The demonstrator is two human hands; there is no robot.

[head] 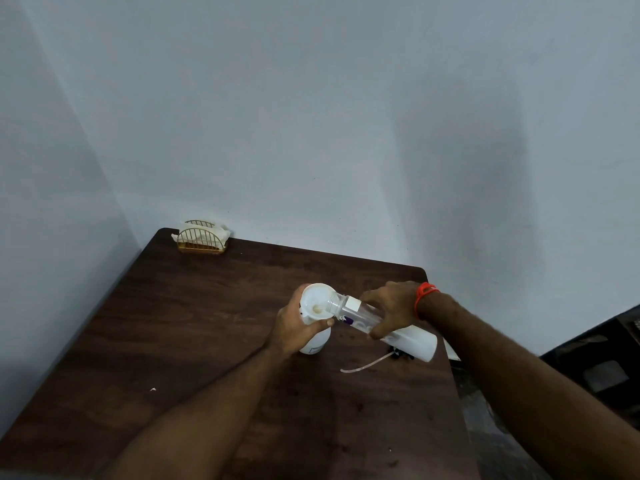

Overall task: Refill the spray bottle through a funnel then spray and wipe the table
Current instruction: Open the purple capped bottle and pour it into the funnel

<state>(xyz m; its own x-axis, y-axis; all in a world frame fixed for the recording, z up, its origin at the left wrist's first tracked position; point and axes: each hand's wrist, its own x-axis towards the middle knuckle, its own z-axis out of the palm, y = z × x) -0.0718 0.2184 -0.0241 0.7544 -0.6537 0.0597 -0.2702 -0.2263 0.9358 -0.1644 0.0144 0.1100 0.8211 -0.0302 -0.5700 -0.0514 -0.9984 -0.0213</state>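
Observation:
A white spray bottle (317,342) stands upright on the dark wooden table (180,327), its spray head off. A white funnel (317,299) sits in its neck. My left hand (298,329) grips the bottle and funnel at the neck. My right hand (391,311) holds a clear refill bottle (398,332) tilted almost flat, its open mouth over the funnel's bowl. The spray head (401,355) lies on the table behind the refill bottle, its dip tube (367,365) curving out to the left.
A gold wire holder with white napkins (202,237) stands at the table's far left corner, against the wall. Dark objects (602,362) sit on the floor past the table's right edge. A small white scrap (153,389) lies at the near left.

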